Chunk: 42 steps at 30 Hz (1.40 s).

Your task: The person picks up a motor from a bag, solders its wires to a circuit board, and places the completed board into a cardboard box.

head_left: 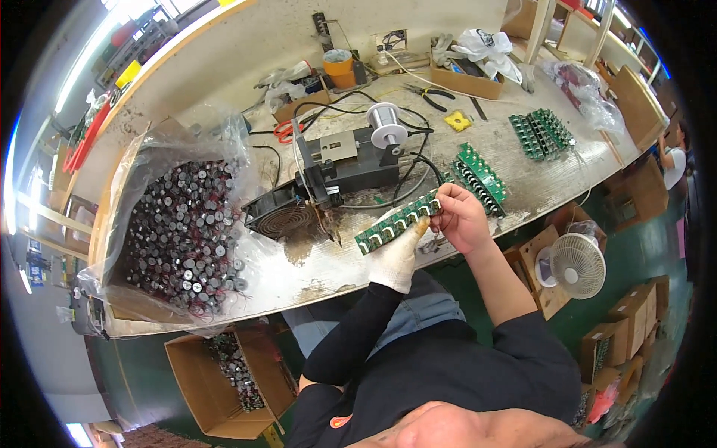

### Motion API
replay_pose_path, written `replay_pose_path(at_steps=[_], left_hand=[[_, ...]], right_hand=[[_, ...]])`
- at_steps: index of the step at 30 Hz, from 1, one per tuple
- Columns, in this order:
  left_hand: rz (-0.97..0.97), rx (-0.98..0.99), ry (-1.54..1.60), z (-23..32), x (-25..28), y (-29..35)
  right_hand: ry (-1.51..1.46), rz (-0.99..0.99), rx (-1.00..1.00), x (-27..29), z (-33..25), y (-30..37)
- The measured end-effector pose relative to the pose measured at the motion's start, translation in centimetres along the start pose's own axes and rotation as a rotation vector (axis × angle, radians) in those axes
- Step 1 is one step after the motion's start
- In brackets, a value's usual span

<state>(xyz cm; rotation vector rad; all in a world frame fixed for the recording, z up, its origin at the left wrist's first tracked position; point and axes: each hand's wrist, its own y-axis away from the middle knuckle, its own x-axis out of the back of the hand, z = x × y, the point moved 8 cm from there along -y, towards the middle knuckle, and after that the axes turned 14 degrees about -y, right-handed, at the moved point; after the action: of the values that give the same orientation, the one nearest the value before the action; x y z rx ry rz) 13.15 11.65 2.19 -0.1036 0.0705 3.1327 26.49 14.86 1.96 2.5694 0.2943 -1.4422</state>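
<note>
- Nearest to the camera is my black T-shirt point(463, 373), and in front of it extends the worn workbench point(328, 280).
- On the left of this bench stands a plastic-lined carton point(118, 193), filled with small grey round parts point(183, 231).
- In the middle stands a black bench machine point(358, 173), carrying a spool of silvery wire point(385, 123).
- Beyond my right hand lie other green circuit-board panels point(482, 175).
- Between my hands, near the bench's front edge, is the green circuit-board strip point(394, 225), slanting, with its right end farther from me. For good handling, I judge that I should support it from below, press lightly so that it does not bend, and keep fingers off the row of white parts.
- With my white-gloved left hand point(397, 257) I hold the strip, fingers closed on its lower edge; this forearm, in a black sleeve, goes forward and to the right.
- With my bare right hand point(461, 216) I come from the right, elbow bent, fingertips gathered at the strip's end. Whether they pinch it or only touch it, I cannot tell.
</note>
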Motion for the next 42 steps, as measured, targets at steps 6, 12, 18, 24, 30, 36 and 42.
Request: replay_pose_path(at_steps=[6,12,18,24,30,36,42], left_hand=[[-0.157,0.250,0.589,-2.5,-2.2,-1.8],[0.135,0.093,0.307,-3.0,-0.5,-2.3],[-0.032,0.241,0.544,-3.3,-1.9,-2.6],[0.107,0.071,0.293,-0.9,-1.0,-2.4],[0.040,0.113,0.445,-1.3,-1.3,-2.2],[0.133,0.054,0.229,-0.8,-1.0,-2.7],[0.082,0.044,0.252,-0.4,-0.4,-2.0]], right_hand=[[-0.306,0.085,-0.250,1.4,3.0,-2.0],[-0.045,0.176,-0.024,2.0,2.6,-2.5],[-0.332,0.015,-0.261,3.1,4.0,-2.8],[-0.118,0.225,-0.068,2.3,2.4,-2.1],[-0.339,-0.025,-0.297,3.0,3.6,-2.7],[-0.215,0.175,-0.118,2.3,2.7,-2.8],[-0.229,0.066,-0.178,2.9,2.6,-2.8]])
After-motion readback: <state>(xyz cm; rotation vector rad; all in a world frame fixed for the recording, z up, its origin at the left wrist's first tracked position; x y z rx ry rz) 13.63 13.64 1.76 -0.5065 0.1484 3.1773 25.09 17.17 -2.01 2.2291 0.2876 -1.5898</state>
